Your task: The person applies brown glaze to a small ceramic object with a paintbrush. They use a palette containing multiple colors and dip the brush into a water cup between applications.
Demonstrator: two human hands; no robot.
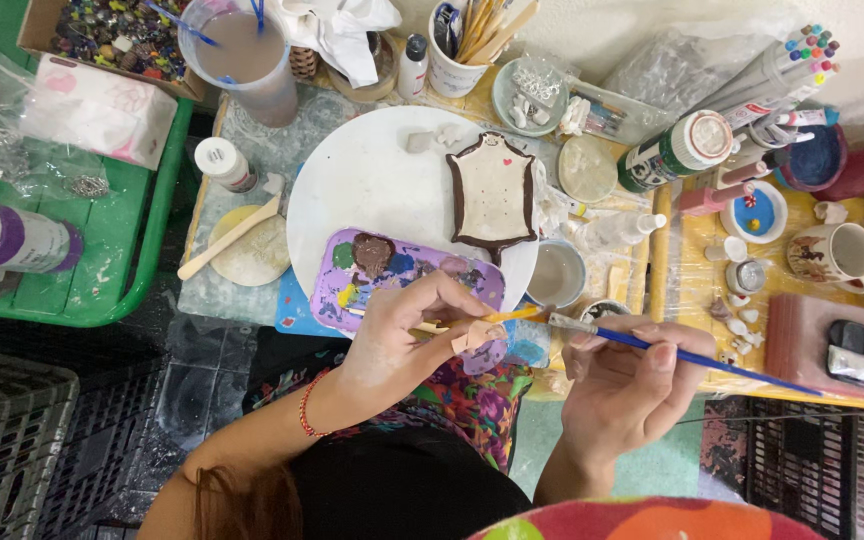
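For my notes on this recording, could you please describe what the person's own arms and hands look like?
Both arms are bare, with no sleeves and no gloves. The left hand has a thin red beaded bracelet round its wrist. The right hand wears nothing visible; no rings can be made out.

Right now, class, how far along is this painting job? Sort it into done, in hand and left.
Done: the shield-shaped clay plaque on the white round board already has a brown border.
In hand: the left hand pinches a small pale clay piece while the right hand brings a blue-handled brush to it.
Left: small white pieces on the yellow table look unpainted.
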